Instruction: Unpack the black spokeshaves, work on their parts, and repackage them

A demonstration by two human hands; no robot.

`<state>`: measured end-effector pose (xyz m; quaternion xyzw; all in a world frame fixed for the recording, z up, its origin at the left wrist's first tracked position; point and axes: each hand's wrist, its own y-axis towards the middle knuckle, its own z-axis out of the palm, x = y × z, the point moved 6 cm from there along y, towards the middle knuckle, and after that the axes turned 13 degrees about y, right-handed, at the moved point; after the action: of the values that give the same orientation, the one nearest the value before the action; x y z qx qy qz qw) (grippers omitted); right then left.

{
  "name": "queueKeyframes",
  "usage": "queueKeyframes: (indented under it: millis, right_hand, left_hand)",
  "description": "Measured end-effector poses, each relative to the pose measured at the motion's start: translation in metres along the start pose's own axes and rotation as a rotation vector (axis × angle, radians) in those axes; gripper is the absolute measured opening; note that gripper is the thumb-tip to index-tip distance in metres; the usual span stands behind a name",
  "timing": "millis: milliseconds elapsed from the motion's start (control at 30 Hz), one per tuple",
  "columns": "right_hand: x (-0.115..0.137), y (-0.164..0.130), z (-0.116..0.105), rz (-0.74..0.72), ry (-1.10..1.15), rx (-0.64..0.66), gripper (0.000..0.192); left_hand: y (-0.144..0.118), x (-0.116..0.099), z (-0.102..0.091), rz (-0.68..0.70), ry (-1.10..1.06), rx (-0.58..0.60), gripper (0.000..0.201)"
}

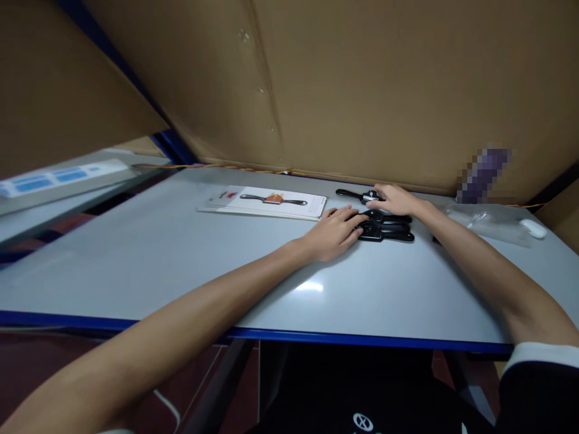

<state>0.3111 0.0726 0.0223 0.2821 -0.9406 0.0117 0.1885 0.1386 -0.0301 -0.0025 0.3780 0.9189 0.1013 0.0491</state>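
Closest in, two bare forearms stretch out over the blue front edge of the grey table (149, 265), and both hands are down at the far end. The left hand (333, 232) lies flat with fingers spread, their tips touching the near end of the pile of black tools (389, 230); nothing is pinched there. The right hand (397, 199) sits just behind the pile, fingers curled over the head of a single black tool (355, 194), though whether it truly grips it I cannot tell. Risk, as I judge it: those loosely stacked handles could skid apart under a sideways push. Left of the grip, the printed cards (271, 202) lie close, easy to nudge. Right of it, a clear plastic bag (486, 222) and a small white object (534, 228). Behind, the cardboard wall (362, 90) stands near; toward the body, wide open tabletop.
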Motion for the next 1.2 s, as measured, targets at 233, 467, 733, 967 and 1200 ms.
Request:
queueKeyframes:
  millis: [233, 467, 733, 967, 1200]
  right_hand:
    - [0.018, -0.025, -0.032, -0.044, -0.072, -0.140, 0.040]
    - [0.017, -0.120, -0.059, 0.014, -0.071, -0.293, 0.032]
    - [-0.028, -0.184, -0.067, 0.178, -0.031, -0.189, 0.030]
    - [-0.039, -0.182, -0.057, 0.200, -0.077, -0.056, 0.037]
    - [-0.044, -0.186, -0.061, 0.218, -0.075, -0.091, 0.047]
  left_hand:
    - [0.001, 0.001, -0.003, 0.017, -0.004, -0.029, 0.049]
    - [0.005, 0.000, 0.002, 0.060, -0.055, -0.024, 0.049]
    - [0.001, -0.002, -0.002, 0.059, -0.058, -0.026, 0.049]
    - [0.004, 0.004, 0.001, 0.103, -0.129, -0.009, 0.050]
    - [0.004, 0.005, 0.001, 0.139, -0.106, -0.030, 0.049]
